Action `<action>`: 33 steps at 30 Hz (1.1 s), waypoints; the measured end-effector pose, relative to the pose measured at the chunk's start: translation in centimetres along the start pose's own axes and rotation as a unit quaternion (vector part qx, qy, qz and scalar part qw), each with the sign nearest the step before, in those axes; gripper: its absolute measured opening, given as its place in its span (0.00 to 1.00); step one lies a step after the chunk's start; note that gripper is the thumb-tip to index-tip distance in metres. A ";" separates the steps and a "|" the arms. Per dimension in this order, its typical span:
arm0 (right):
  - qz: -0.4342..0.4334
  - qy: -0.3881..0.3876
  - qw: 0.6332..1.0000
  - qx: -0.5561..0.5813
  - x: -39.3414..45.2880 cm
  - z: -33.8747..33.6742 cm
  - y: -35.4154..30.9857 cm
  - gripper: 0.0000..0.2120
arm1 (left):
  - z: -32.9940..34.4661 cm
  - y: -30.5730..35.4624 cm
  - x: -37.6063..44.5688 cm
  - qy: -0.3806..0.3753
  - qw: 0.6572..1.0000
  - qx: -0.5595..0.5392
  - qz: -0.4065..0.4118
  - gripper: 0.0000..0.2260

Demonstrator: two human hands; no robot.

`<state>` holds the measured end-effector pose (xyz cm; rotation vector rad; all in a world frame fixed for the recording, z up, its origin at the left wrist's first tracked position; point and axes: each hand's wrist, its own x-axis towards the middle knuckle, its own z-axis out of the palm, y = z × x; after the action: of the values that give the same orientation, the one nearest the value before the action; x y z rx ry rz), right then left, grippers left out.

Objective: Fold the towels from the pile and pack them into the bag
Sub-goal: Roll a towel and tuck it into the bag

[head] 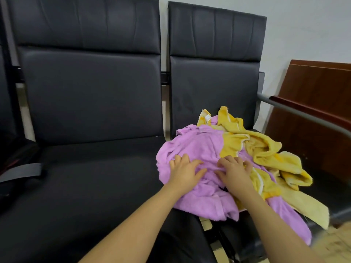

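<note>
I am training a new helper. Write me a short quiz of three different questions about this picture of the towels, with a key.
1. True or false: both hands touch the purple towel.
2. Which colour is the other towel in the pile? A) yellow B) green C) white
3. Fill in: the pile lies on the right black ____.

Key: 1 true: the left hand and the right hand rest on it. 2 A. 3 chair.
</note>
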<state>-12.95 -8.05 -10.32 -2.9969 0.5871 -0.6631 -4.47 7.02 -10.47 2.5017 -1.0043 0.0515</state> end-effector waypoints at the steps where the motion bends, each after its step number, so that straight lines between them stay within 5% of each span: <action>1: -0.007 0.031 0.998 0.046 -0.1 0.0 0.3 0.08 | 0.3 0.3 0.1 -0.005 1.000 -0.010 0.000 0.22; 4: -0.010 0.123 0.978 0.170 0.1 -0.7 0.7 0.08 | 0.6 0.9 0.2 0.021 0.998 -0.062 -0.005 0.35; 9: -0.025 0.201 0.949 0.243 0.6 -2.6 -0.8 0.07 | -0.7 1.3 0.6 0.091 0.974 -0.202 -0.036 0.12; 14: -0.074 0.253 0.936 0.233 0.9 -3.9 -2.2 0.05 | -2.6 1.3 -0.1 0.114 0.960 -0.255 -0.005 0.05; 24: -0.089 0.223 0.871 0.428 1.3 -7.4 -5.9 0.07 | -6.7 1.6 -2.1 0.109 0.942 -0.318 0.021 0.08; 33: -0.125 0.142 0.867 0.461 0.7 -9.2 -12.0 0.03 | -11.1 -2.3 -5.7 0.171 0.898 -0.404 -0.009 0.09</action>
<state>-11.86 3.38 -0.50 -2.0813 -0.1360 -1.0324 -5.70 16.74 -2.49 1.6604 -0.6596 0.0515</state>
